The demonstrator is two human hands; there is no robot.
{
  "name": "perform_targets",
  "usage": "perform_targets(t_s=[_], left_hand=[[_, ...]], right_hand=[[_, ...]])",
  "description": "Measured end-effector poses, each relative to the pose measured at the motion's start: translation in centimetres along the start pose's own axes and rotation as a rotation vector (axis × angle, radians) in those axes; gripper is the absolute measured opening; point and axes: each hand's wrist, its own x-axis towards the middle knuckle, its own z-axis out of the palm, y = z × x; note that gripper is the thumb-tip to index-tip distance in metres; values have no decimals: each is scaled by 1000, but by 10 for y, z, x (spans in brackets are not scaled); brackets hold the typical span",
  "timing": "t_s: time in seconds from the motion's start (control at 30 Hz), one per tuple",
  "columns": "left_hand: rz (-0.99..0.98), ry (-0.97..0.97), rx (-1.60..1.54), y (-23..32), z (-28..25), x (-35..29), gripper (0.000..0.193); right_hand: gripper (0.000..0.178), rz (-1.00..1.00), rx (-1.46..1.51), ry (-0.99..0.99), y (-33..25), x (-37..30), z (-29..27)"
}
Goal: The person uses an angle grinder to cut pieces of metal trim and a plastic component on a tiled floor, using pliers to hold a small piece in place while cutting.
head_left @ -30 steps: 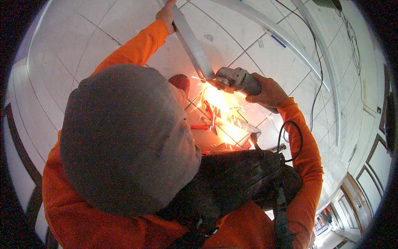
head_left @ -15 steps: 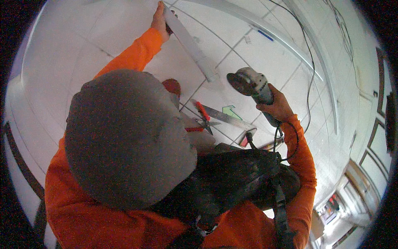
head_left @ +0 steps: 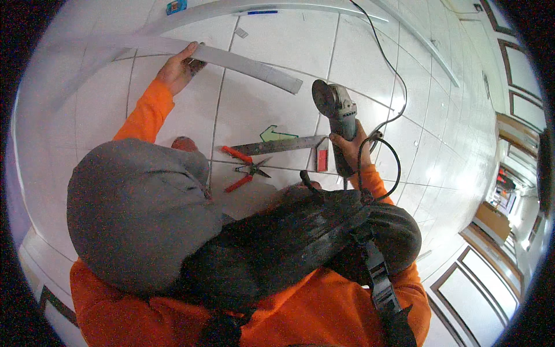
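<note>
Wrapped around a long, pale grey metal channel (head_left: 248,67), my left hand (head_left: 180,66) holds it above the tiled floor. Its cut end points to the right, toward the tool in my other hand. My right hand (head_left: 355,151) grips the body of an angle grinder (head_left: 344,126), disc upward; whether the disc spins cannot be told. Between my hands and nearer me lie tin snips (head_left: 250,169) with red handles, jaws apart. Just beyond them rests a square (head_left: 277,144) with a dark blade and a red-faced handle. A green arrow-shaped piece (head_left: 272,135) lies against its far edge.
A long metal profile (head_left: 219,10) lies across the far floor, with a slim blue stick (head_left: 263,12) beside it. Another profile (head_left: 425,41) runs along the right. A black cord (head_left: 400,75) trails over the tiles. Panelled white doors (head_left: 480,283) stand at right.
My view has turned. The channel in my left hand has swung from steeply slanted to nearly crosswise, its end close to the grinder. The grinder stays in my right hand, now more upright.
</note>
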Motion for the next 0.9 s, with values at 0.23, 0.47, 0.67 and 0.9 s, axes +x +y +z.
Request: perform_targets(t_s=[0.23, 0.47, 0.67, 0.9], left_hand=[[-5, 22, 44, -8, 1, 3, 37], [23, -23, 97, -13, 17, -1, 42], [47, -44, 116, -11, 17, -8, 41], [33, -23, 100, -10, 19, -3, 37]], right_hand=[[50, 86, 96, 51, 21, -10, 16], [49, 80, 52, 117, 16, -8, 21], [46, 40, -7, 89, 19, -4, 25], [52, 23, -99, 101, 20, -4, 21]])
